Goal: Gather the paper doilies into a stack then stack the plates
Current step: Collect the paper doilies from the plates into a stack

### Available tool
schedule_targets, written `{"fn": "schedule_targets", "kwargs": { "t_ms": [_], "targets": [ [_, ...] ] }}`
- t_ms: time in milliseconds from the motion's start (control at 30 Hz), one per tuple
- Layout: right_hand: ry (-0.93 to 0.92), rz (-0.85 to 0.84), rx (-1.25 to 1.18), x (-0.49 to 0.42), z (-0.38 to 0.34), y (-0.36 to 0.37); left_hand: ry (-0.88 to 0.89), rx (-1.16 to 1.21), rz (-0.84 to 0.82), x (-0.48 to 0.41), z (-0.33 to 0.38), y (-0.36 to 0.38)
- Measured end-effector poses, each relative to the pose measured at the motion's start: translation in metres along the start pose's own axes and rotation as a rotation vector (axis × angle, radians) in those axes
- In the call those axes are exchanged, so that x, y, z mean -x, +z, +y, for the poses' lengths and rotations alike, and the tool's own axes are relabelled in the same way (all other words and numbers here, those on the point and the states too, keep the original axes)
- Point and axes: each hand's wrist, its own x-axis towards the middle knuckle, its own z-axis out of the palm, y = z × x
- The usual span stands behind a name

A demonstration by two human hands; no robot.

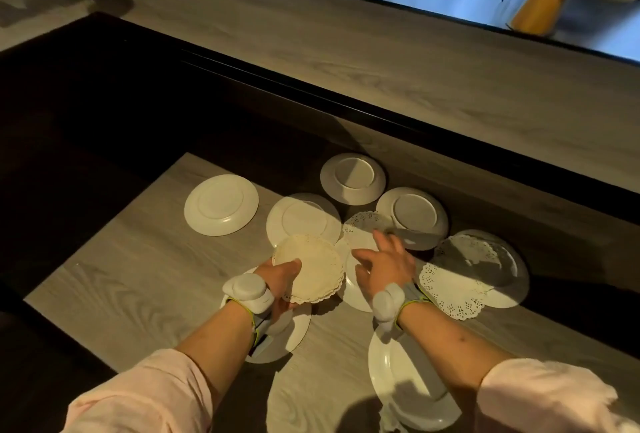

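My left hand [282, 280] grips a stack of paper doilies [311, 268], held just above a white plate [294, 332]. My right hand [386, 264] is spread open, fingers reaching over a plate [353, 285] toward a loose doily [362, 224] that lies between the plates. Another doily [450, 285] lies to the right, partly on a plate [502, 266] that carries one more doily [465, 247]. Several white plates are spread around: far left [221, 204], centre [304, 217], back [352, 178], right [412, 216], and near me [401, 387].
The plates lie on a grey wood-grain tabletop [138, 276]. A dark raised ledge [485, 162] borders it behind and to the right, with a darker surface on the left. Both wrists wear white bands.
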Motion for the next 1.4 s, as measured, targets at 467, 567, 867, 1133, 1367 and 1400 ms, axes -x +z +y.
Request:
{"fn": "schedule_targets", "kwargs": {
  "t_ms": [467,567,867,1133,1367,1400],
  "targets": [
    [-0.054,0.221,-0.319,-0.002,-0.006,-0.01,-0.03,-0.028,0.075,-0.004,0.006,0.012],
    [0.093,0.293,-0.946,0.004,-0.019,-0.028,-0.018,-0.078,0.136,-0.006,0.007,0.01],
    [0.176,-0.084,-1.505,0.02,-0.033,-0.048,-0.067,0.07,0.087,0.018,0.009,0.014],
    [0.267,0.095,-1.217,0.035,-0.03,-0.043,-0.126,0.188,-0.092,0.04,0.008,0.02],
    [0.267,0.147,-1.121,0.048,-0.021,-0.035,-0.011,-0.029,-0.213,0.051,-0.011,0.044],
    [0.26,0.137,-1.127,0.05,-0.017,-0.034,-0.001,-0.05,-0.212,0.052,-0.014,0.049]
  ]
}}
